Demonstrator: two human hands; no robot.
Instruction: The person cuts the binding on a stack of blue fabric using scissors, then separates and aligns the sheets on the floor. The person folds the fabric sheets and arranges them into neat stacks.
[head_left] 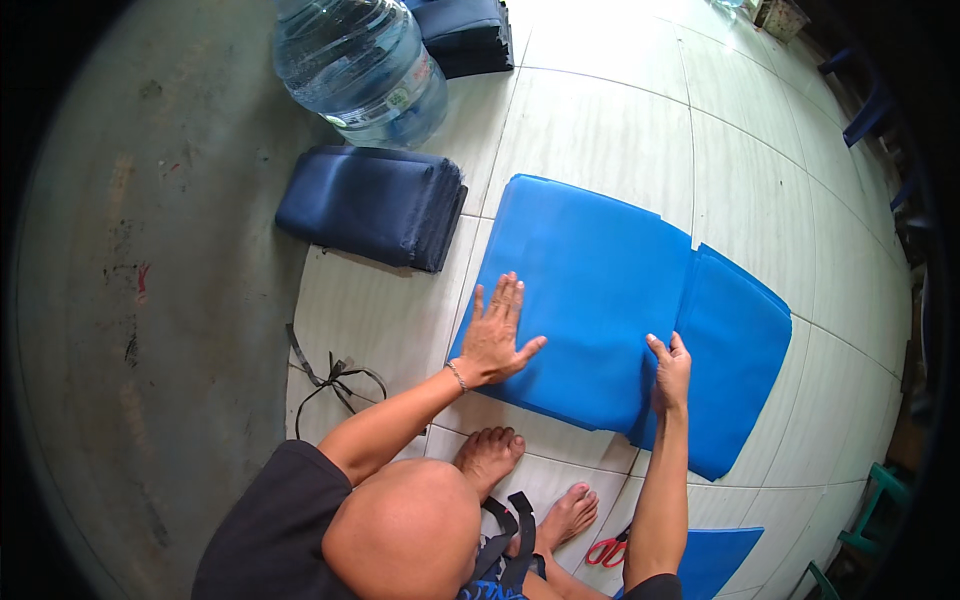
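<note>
A stack of large bright blue sheets [590, 270] lies on the tiled floor in front of me. My left hand [493, 340] rests flat on its near left part, fingers stretched out and thumb apart. At the stack's right edge, my right hand [672, 375] grips the blue sheet, thumb on top; its other fingers are partly hidden. A second, smaller pile of blue sheets [742, 350] sits just right of that edge and touches or slightly underlies the first. Whether the sheets are cloth or plastic I cannot tell.
Folded dark navy fabric [365, 207] stands at the left, before a large water bottle [365, 70] and another dark stack [465, 40]. A black strap [338, 375] lies left of me. Red-handled scissors [606, 551] and another blue sheet [715, 560] lie near my right forearm.
</note>
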